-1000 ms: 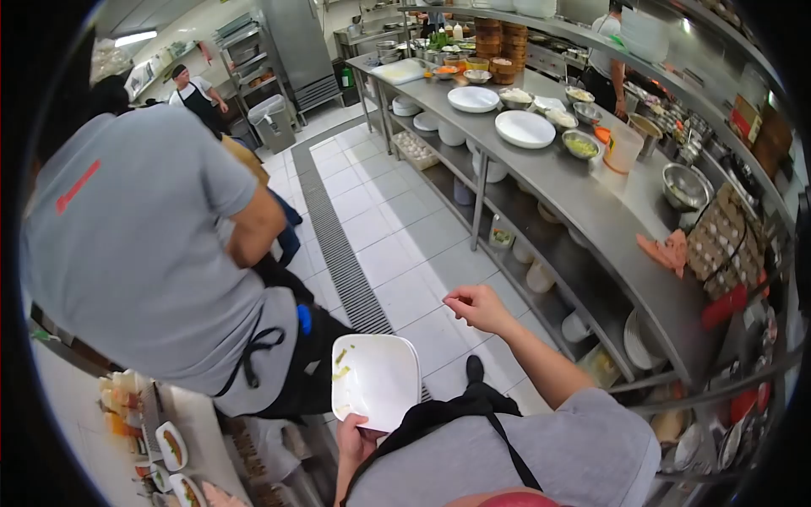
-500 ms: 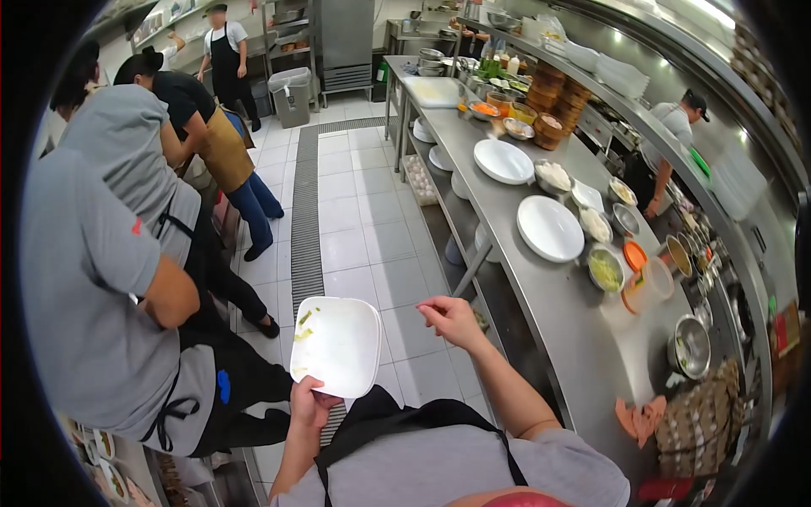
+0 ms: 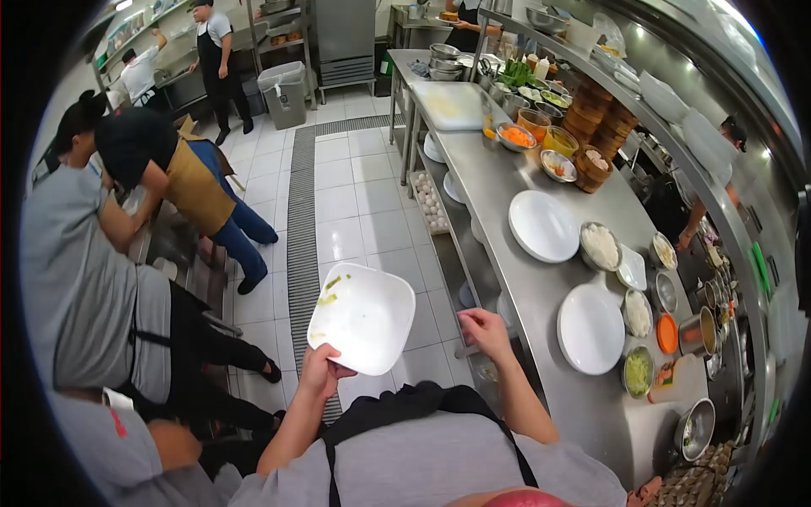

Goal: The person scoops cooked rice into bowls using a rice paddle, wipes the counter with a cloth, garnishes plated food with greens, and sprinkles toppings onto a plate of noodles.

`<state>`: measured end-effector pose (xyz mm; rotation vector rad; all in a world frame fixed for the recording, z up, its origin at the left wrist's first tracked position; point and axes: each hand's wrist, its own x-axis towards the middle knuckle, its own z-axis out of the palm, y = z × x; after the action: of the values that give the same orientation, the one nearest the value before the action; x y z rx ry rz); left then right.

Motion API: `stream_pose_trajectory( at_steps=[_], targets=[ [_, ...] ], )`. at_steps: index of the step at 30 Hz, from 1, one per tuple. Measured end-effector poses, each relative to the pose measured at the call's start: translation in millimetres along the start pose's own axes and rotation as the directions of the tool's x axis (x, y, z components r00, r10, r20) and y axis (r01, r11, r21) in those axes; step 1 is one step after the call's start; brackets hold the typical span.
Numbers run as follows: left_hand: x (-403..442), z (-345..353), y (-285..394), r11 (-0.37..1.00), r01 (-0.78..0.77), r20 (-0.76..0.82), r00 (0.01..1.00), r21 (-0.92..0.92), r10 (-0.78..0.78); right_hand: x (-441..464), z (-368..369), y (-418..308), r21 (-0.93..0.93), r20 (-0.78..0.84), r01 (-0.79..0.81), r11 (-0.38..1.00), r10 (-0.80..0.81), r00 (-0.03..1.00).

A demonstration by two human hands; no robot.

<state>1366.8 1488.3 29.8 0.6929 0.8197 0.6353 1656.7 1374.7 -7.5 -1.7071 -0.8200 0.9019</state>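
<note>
My left hand (image 3: 323, 372) grips the near edge of a square white bowl (image 3: 372, 325), thumb over the rim. Several green and yellowish scraps (image 3: 329, 297) cling to the bowl's left side; the rest of its inside is bare white. My right hand (image 3: 486, 329) is raised to the right of the bowl, beside the table's edge, fingers curled together and nothing visible in them. Two large white plates, one farther off (image 3: 545, 226) and one nearer (image 3: 590, 329), rest on the steel table (image 3: 515, 296) to my right.
Bowls of white shreds (image 3: 601, 247) and green shreds (image 3: 638, 372), an orange lid (image 3: 666, 334) and bamboo steamers (image 3: 591, 127) stand on the table. Several co-workers (image 3: 198, 186) are on the left, one (image 3: 718, 186) behind the shelf. A grey bin (image 3: 283, 93) stands ahead. A drain grate (image 3: 302, 211) runs along the floor.
The view has moved forward and turned, so the table's things appear farther right. The bowl in my left hand has shifted right and tilted. My right hand stays curled.
</note>
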Motion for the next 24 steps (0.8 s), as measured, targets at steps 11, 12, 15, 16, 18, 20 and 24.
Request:
stream_pose_trajectory(
  at_steps=[11, 12, 15, 16, 18, 20, 24],
  targets=[
    [219.3, 17.0, 71.4, 0.999, -0.002, -0.111, 0.994, 0.044, 0.007, 302.4, -39.2, -21.7, 0.356, -0.164, 0.007, 0.934, 0.056, 0.985],
    [224.9, 26.4, 84.8, 0.998, -0.034, -0.154, 0.988, -0.048, 0.026, 338.2, -32.0, -35.5, 0.409, -0.135, 0.022, 0.912, 0.037, 0.99],
    [246.2, 19.3, 110.1, 0.989, -0.116, -0.275, 0.958, -0.093, 0.086, 442.6, 7.7, -84.0, 0.557, -0.032, -0.002, 0.83, 0.024, 0.999],
    [254.3, 13.3, 113.4, 0.982, -0.146, -0.322, 0.941, -0.121, 0.1, 473.1, 24.2, -104.2, 0.593, 0.011, 0.0, 0.805, -0.008, 1.0],
    [278.0, -3.2, 118.3, 0.971, -0.186, -0.381, 0.917, -0.152, 0.116, 529.2, 57.8, -137.5, 0.658, 0.052, 0.028, 0.753, -0.082, 0.995],
    [304.1, -33.3, 121.8, 0.927, -0.24, -0.42, 0.902, -0.288, 0.103, 576.9, 91.1, -170.0, 0.703, 0.072, 0.045, 0.71, -0.134, 0.988],
    [348.7, -75.1, 159.1, 0.923, -0.257, -0.365, 0.92, -0.286, 0.143, 655.7, 152.5, -195.0, 0.812, 0.052, 0.065, 0.581, -0.182, 0.982]
  ],
)
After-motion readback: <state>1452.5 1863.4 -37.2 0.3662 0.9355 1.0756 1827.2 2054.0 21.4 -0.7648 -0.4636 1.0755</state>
